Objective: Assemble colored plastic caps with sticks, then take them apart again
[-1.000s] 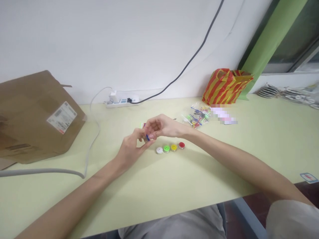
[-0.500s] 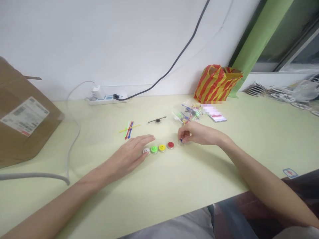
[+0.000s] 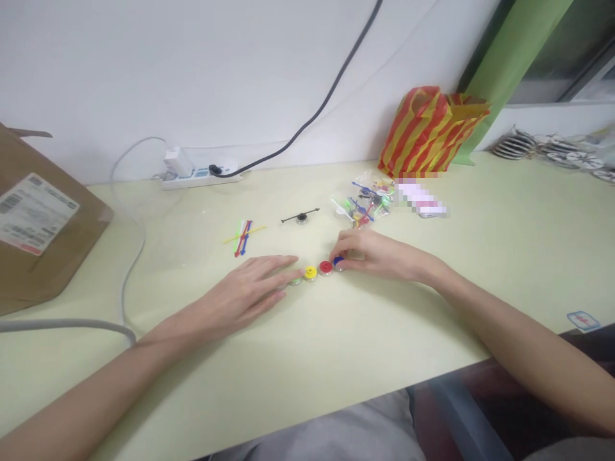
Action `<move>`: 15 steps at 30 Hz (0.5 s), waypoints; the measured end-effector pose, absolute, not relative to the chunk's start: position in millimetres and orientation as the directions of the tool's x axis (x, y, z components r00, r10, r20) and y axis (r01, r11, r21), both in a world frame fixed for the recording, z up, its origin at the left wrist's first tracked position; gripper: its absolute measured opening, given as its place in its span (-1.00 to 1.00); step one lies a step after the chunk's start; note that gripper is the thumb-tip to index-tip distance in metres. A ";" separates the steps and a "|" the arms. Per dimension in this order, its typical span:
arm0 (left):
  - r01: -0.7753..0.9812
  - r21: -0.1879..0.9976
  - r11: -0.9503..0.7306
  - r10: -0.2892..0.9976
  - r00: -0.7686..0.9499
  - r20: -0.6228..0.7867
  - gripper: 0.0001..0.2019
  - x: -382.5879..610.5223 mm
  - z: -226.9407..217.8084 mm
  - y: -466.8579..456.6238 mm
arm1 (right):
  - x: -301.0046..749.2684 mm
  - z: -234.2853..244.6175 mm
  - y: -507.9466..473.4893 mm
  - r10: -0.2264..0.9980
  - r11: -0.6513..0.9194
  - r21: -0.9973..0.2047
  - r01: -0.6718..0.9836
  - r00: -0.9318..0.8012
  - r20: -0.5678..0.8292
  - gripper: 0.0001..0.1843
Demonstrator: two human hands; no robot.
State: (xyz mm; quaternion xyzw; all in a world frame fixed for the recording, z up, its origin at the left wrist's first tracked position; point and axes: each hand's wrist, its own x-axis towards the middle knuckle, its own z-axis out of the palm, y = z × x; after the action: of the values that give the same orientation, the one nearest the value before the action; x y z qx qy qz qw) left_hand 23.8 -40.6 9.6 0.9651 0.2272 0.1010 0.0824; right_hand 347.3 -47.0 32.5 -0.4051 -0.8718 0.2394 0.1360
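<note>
Right hand (image 3: 379,256) fingers pinch the small round blue plastic disc (image 3: 338,261) onto the worktop (image 3: 336,346); left hand (image 3: 245,291) flat, released; thin coloured sticks (image 3: 241,235) untouched.

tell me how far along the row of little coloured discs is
Done: yellow disc and red disc sit side by side on the table, a green disc partly under the flat left hand. In hand: the right hand holds a blue disc at the row's red end. Left: coloured sticks, a black-armed piece and the parts bag lie untouched behind.
</note>
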 end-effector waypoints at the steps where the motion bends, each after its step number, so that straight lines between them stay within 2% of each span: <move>1: 0.423 0.201 -0.884 0.455 0.877 0.154 -0.52 23.5 9.5 -40.4 | 347.0 31.9 -47.1 0.765 0.565 -0.530 0.632 -0.642 0.050 -0.78; 11: 0.422 0.192 -0.886 0.454 0.873 0.177 -0.51 25.9 12.9 -43.0 | 345.1 34.6 -49.4 0.772 0.513 -0.641 0.572 -0.633 0.054 -0.69; 15: 0.465 0.209 -0.860 0.502 0.845 0.185 -0.53 23.1 12.6 -41.6 | 347.8 27.6 -43.7 0.825 0.490 -0.653 0.577 -0.550 0.133 -0.68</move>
State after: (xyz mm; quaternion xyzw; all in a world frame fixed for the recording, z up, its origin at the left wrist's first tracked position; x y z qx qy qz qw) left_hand 23.1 -41.6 12.6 0.9572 0.2526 0.1175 0.0783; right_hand 347.8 -43.7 27.6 -0.4200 -0.8346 0.2802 0.2205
